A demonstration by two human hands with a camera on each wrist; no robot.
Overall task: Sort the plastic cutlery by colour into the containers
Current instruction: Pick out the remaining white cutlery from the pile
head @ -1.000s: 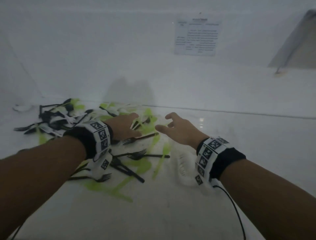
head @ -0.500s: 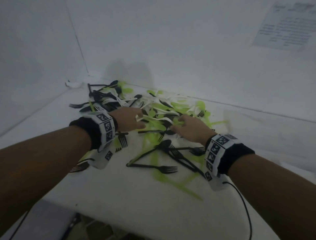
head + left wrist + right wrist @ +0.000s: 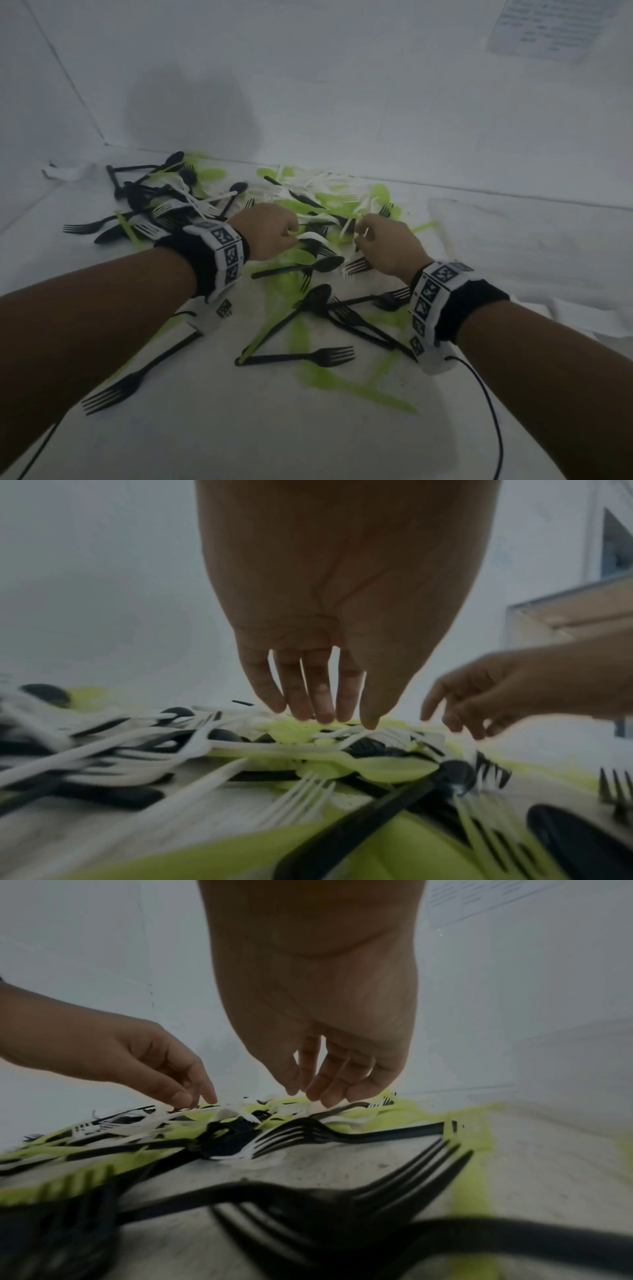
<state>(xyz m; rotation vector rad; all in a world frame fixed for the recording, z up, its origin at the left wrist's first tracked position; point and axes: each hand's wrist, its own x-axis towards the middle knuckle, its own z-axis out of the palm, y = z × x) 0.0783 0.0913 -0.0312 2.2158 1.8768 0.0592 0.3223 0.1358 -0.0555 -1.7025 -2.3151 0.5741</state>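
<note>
A jumble of black, white and lime-green plastic cutlery (image 3: 219, 205) lies on the white table (image 3: 239, 428). My left hand (image 3: 291, 234) is down on the middle of the pile, thumb and forefinger pinching a white spoon (image 3: 312, 236); the left wrist view shows its fingertips (image 3: 325, 718) on green and white pieces. My right hand (image 3: 361, 236) hovers just right of it, fingers loosely bent downward (image 3: 322, 1099) over white pieces and holding nothing. No container is in view.
Loose black forks (image 3: 308, 356) and a black spoon (image 3: 318, 294) lie nearer me, between my forearms. A crumpled white cloth (image 3: 513, 260) covers the table's right side. White walls close the back and left. A printed sheet (image 3: 548, 27) hangs on the wall.
My view swung left and down onto the pile. Both hands moved in over its middle; the right came leftward and lowered, and the left closed its fingers on a white spoon.
</note>
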